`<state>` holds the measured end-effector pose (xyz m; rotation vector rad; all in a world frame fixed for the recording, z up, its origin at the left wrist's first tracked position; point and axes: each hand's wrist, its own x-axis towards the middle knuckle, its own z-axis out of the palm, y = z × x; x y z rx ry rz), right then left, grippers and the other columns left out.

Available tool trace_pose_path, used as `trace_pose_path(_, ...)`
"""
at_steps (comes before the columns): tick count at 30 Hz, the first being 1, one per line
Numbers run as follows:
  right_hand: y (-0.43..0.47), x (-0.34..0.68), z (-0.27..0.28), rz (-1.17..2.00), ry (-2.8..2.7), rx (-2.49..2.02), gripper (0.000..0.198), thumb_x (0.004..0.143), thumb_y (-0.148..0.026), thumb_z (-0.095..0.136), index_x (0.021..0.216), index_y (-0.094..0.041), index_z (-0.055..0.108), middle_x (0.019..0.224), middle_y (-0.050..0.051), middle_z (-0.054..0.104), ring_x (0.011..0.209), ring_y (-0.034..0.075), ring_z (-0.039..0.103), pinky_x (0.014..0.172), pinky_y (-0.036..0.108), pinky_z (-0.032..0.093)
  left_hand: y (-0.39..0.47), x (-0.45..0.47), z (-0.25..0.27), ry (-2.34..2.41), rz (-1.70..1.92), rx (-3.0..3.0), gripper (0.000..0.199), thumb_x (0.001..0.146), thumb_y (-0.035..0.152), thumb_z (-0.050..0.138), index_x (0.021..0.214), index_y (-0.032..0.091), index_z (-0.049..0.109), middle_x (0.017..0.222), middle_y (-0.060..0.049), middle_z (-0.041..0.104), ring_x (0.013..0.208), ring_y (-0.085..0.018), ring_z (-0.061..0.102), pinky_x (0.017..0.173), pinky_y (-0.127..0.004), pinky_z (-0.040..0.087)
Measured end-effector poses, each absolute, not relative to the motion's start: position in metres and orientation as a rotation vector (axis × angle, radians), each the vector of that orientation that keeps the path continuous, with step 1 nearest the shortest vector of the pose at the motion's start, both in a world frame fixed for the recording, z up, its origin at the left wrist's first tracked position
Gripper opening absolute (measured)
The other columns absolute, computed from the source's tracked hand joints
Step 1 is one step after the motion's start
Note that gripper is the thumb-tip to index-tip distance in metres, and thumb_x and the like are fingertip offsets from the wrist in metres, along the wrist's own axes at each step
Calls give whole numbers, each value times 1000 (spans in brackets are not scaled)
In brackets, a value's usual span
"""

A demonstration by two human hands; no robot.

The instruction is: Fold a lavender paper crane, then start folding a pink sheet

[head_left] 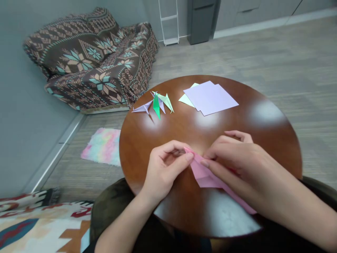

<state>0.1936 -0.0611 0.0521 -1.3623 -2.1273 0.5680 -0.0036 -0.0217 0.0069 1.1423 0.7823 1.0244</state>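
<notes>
A partly folded sheet of pink origami paper is held between my two hands over the front of the round table. My left hand pinches its upper left corner between thumb and fingers. Along the upper edge, close to that corner, my right hand grips the paper with thumb and index finger. Part of the sheet is hidden beneath my right hand, and a pink tip shows below it. Farther back on the left lie several folded paper cranes, among them a green crane, a lilac crane and a pale green crane.
Lilac paper sheets lie over a pale green sheet at the back of the brown round table. Beyond it stand a patterned, cloth-covered sofa and a white rack. A fluffy pastel rug lies on the floor.
</notes>
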Motion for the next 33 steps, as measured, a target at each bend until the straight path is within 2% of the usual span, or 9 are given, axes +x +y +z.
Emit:
trace_pose_path(6,-60,191,52,648,-2081,-1365,26,99,-11,57,75,-21,63,68,-6,63,68,14,57,93,39,34,-23,-3,5,845,1015,1092,15,82,29,84,79,18,75,80,-2,71,74,-14,63,70,-26,50)
trace_pose_path(16,-59,192,51,747,-2060,-1350,25,98,-10,57,76,-21,64,69,-5,64,68,14,58,88,35,36,-22,-5,5,801,1030,1080,14,82,26,85,76,18,75,80,-2,73,74,-13,63,71,-25,48)
trace_pose_path(22,-55,190,47,833,-1958,-1394,22,97,-19,62,76,-22,67,72,-3,67,71,16,59,78,33,39,-21,-5,6,778,1022,1081,13,84,25,84,78,19,75,83,-2,73,77,-13,63,74,-26,48)
trace_pose_path(25,-53,189,47,859,-1949,-1402,20,96,-17,63,77,-23,67,72,-3,67,71,16,59,74,32,40,-20,-5,5,790,1030,1057,12,85,26,83,81,19,75,83,-1,72,77,-13,63,75,-26,47)
trace_pose_path(33,-52,185,45,926,-1912,-1419,20,94,-16,63,76,-23,67,71,-3,67,71,16,60,74,32,42,-20,-4,3,816,1080,1043,9,85,24,82,80,20,76,83,0,72,77,-12,62,74,-24,47)
